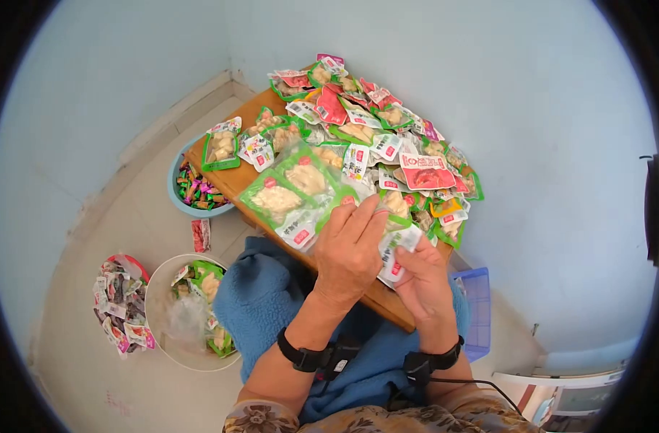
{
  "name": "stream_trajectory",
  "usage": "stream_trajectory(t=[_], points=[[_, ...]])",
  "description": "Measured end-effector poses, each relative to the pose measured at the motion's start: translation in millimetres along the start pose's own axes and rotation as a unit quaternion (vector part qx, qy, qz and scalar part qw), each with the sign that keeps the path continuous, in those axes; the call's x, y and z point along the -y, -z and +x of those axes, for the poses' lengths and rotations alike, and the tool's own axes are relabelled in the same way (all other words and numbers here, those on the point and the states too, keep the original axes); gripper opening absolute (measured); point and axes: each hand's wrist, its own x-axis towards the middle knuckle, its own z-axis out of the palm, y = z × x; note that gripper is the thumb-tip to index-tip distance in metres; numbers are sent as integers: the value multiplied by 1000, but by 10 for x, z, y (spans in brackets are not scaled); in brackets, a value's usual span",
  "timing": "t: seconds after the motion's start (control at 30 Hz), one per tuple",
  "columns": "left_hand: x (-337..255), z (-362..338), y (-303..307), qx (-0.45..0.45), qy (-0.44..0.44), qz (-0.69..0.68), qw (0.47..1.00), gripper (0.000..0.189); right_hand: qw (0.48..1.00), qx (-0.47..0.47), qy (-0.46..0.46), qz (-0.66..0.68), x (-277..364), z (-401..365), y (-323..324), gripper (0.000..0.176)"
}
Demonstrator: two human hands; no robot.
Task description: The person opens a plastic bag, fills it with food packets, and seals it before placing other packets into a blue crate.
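1 green-and-white packet [391, 267] pinched in the right hand [425, 280], left hand [347, 249] curled beside it, its hold unclear, over the near edge of a wooden worktop [230, 185] heaped with sealed pouches [358, 133], pale blue walls [531, 144].

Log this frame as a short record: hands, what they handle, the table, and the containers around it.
Left hand: fingers over the near end of a clear plastic bag showing green-edged snack packets; grip unclear
Right hand: thumb pressed on a green-and-white snack packet
Table: wooden table, heaped with mixed snack packets
Left of table: blue basin of small wrapped pieces; white bucket and red-rimmed container, both holding packets
Right of table: blue plastic basket, contents not visible
Wrists: black strap on each
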Motion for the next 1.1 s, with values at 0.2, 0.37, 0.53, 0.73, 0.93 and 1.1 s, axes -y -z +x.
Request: stream_trajectory(t=[0.2,0.37,0.53,0.73,0.93,1.1], points=[[-65,20,19,8,17,-35,999,33,998,41,-44,0,-170,214,-98,35],[-67,29,24,-1,27,-57,998,30,981,92,-91,143,-298,330,-249,32],[-50,28,53,9,34,-74,997,28,993,-103,-57,-24,-276,347,-516,26],[-35,14,48,17,28,-68,997,26,981,-33,13,-193,-499,609,-335,25],[-4,26,80,1,38,-79,996,24,933,28,79,-349,-746,810,-60,24],[-1,64,117,21,32,-137,990,25,870,70,141,-468,-730,760,-24,23]])
